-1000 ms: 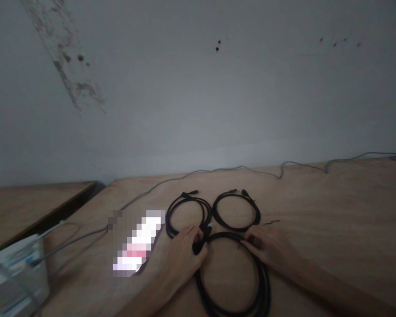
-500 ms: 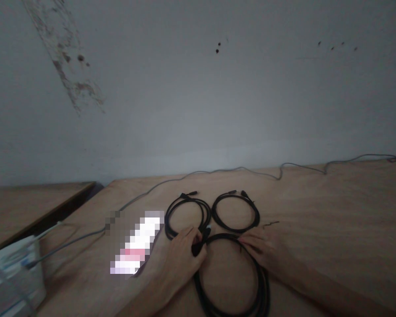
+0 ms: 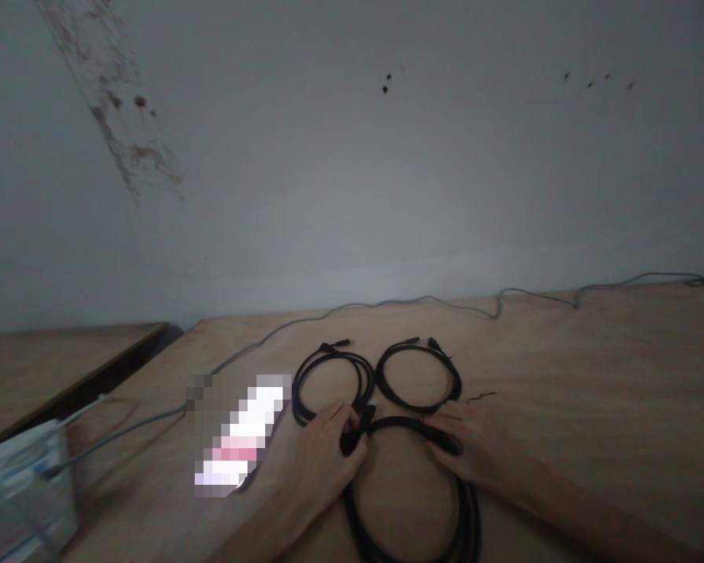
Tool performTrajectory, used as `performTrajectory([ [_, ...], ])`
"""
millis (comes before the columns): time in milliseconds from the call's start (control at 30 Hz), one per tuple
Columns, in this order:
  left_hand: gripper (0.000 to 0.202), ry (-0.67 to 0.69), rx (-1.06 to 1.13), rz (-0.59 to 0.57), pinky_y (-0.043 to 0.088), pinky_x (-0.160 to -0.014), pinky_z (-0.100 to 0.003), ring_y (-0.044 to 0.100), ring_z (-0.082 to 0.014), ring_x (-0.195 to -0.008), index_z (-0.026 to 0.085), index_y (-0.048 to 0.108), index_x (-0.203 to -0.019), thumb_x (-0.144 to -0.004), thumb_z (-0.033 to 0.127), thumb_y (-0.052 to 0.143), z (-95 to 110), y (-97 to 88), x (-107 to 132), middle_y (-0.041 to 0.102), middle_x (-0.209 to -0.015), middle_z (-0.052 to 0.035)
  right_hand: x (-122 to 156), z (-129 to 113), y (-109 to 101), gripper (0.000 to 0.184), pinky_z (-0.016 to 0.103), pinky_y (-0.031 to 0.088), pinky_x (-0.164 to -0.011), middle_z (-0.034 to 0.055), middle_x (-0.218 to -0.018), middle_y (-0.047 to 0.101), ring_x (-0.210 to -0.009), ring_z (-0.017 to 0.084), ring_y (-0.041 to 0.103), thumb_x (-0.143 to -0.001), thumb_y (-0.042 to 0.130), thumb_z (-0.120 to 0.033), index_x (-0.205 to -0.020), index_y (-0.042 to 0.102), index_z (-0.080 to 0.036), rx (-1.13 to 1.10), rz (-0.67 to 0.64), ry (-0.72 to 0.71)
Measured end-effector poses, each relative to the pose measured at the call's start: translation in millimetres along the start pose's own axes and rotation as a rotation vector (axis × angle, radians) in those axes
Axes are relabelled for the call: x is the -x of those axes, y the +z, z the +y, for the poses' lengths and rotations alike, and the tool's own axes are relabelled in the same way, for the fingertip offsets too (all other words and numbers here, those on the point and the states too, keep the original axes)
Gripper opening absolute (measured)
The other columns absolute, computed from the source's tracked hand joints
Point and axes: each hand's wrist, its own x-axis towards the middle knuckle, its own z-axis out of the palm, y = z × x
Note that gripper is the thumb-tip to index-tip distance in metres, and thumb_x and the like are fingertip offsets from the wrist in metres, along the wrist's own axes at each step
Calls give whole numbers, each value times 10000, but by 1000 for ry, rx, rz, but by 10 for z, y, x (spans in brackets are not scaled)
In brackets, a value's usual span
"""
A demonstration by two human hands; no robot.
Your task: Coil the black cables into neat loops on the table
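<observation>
A coiled black cable [image 3: 468, 508] lies on the table between my hands, its loop reaching the bottom of the view. My left hand [image 3: 334, 450] is closed on the left side of this coil, where a black plug end [image 3: 367, 413] sticks up past the fingers. On the upper right of the same coil, my right hand [image 3: 461, 442] grips the strands between thumb and fingers. Just beyond my hands rest two more black cable coils, a left one [image 3: 296, 391] and a right one [image 3: 381, 385], each with its connector ends at the top.
A pixelated bright item [image 3: 249, 430] lies left of my left hand. A white box [image 3: 52, 500] with cords stands at the lower left. A thin grey cord [image 3: 305, 319] runs along the wall [image 3: 446, 195]. A short dark twist tie [image 3: 482, 396] lies beyond my right hand.
My right hand's thumb has moved down and inside the loop, and its grip now wraps the coil's upper right. My left hand stays in place.
</observation>
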Motion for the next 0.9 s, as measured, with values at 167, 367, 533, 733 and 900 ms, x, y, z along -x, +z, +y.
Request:
performTrajectory([
  [167,25,1,-4,5,423,-726,-322,608,-219,-806,207,557,-803,-817,219,574,25,-6,1,639,-874,-32,-3,50,123,222,389,542,-873,52,-1043,768,-960,258,708,-918,637,-269,-1109,749,-282,-8,57,37],
  [367,26,-8,-9,-9,426,-737,-329,611,-225,-817,205,560,-802,-819,220,573,39,-12,-5,643,-881,-40,15,62,109,204,359,531,-834,15,-1012,777,-909,234,716,-895,659,-289,-1072,757,-314,-107,79,101],
  [533,32,8,5,-5,429,-733,-330,606,-222,-807,206,571,-829,-832,237,567,25,-3,2,639,-874,-34,3,31,82,138,337,530,-792,9,-929,781,-841,214,718,-906,640,-299,-954,770,-290,-157,88,171],
  [733,28,8,15,-11,431,-740,-333,615,-228,-818,207,574,-832,-833,235,568,29,1,6,647,-881,-38,3,30,93,135,329,523,-779,26,-873,778,-816,224,705,-906,629,-295,-901,763,-278,-143,115,183],
  [900,26,-8,-6,-13,425,-736,-332,608,-226,-813,209,565,-820,-830,233,561,36,-5,-4,644,-870,-36,-1,17,74,139,306,506,-745,18,-826,756,-766,201,683,-919,616,-306,-858,732,-258,-142,91,188],
])
